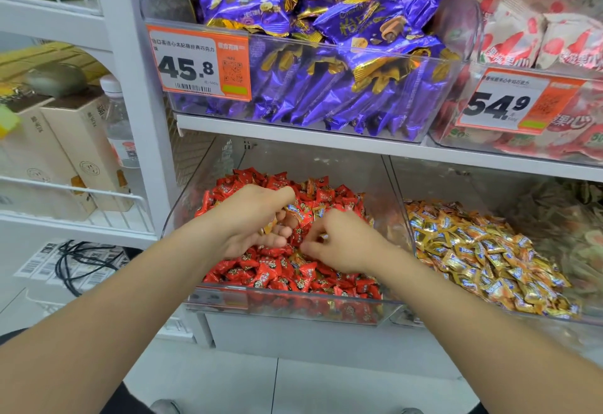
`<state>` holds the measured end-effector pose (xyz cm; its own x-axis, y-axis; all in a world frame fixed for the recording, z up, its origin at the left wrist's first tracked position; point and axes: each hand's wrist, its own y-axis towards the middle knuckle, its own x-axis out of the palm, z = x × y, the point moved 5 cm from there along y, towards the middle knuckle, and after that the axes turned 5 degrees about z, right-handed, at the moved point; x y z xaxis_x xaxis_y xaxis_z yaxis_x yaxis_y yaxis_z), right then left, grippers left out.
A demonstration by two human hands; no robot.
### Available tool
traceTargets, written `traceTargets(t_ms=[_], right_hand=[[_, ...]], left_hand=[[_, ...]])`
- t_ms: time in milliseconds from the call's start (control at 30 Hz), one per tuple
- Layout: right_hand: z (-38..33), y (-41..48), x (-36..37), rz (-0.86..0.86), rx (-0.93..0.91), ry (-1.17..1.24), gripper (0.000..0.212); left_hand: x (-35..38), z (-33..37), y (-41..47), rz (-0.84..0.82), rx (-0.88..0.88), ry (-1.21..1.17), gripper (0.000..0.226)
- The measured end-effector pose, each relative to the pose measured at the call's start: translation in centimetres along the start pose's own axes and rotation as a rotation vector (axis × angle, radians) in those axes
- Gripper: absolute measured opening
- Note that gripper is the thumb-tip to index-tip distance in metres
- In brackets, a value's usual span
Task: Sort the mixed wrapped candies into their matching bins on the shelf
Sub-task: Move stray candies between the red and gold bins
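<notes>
Gold candies [294,211] in left hand [251,219]

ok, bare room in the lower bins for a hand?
Free: behind the gold candies toward their bin's back wall; over the red candies, under the shelf. Crowded: red pile's middle, left hand and right hand there.

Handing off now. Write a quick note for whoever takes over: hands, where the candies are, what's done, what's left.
Left hand: cupped over the red-candy bin, holding a few gold-wrapped strays.
Right hand: fingers curled into the red candies; whether it pinches one cannot be told.
Gold candies: in the next bin to the right.
Done: some strays picked out.
Left: move them to the gold candies; more gold wrappers show among the red.
</notes>
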<state>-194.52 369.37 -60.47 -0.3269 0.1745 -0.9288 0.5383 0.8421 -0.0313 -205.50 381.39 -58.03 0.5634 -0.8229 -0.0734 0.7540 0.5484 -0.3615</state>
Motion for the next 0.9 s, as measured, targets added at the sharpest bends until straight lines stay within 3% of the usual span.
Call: traceTargets(t_ms=[167, 267, 367, 533, 633, 733, 900], right_hand=[[-1.4, -0.3, 1.7, -0.114, 0.006, -0.018, 0.026], [-1.2, 0.1, 0.4, -0.056, 0.058, 0.003, 0.032], [-0.3, 0.2, -1.9, 0.118, 0.131, 0.034, 0.04], [1.4, 0.5, -4.2, 0.323, 0.164, -0.025, 0.037], [2.5, 1.3, -4.7, 0.319, 0.149, -0.107, 0.013], [2.5, 1.9, -4.9, 0.254, 0.117, -0.246, 0.024], [2.1, 2.8, -4.6, 0.215, 0.026, -0.316, 0.014]], left_hand=[[0.0, 0.0, -0.3, -0.063, -0.101, -0.141, 0.026], [0.2, 0.1, -0.1, -0.083, -0.084, -0.127, 0.021], [0.1, 0.0, 0.8, -0.053, -0.045, -0.076, 0.011], [-0.3, 0.6, 3.2, 0.081, 0.192, 0.319, 0.029], [0.6, 1.7, 3.7, 0.145, 0.341, 0.574, 0.053], [1.7, 2.7, 4.2, 0.303, 0.526, 0.896, 0.067], [2.9, 2.0, 5.7, 0.248, 0.589, 1.28, 0.026]])
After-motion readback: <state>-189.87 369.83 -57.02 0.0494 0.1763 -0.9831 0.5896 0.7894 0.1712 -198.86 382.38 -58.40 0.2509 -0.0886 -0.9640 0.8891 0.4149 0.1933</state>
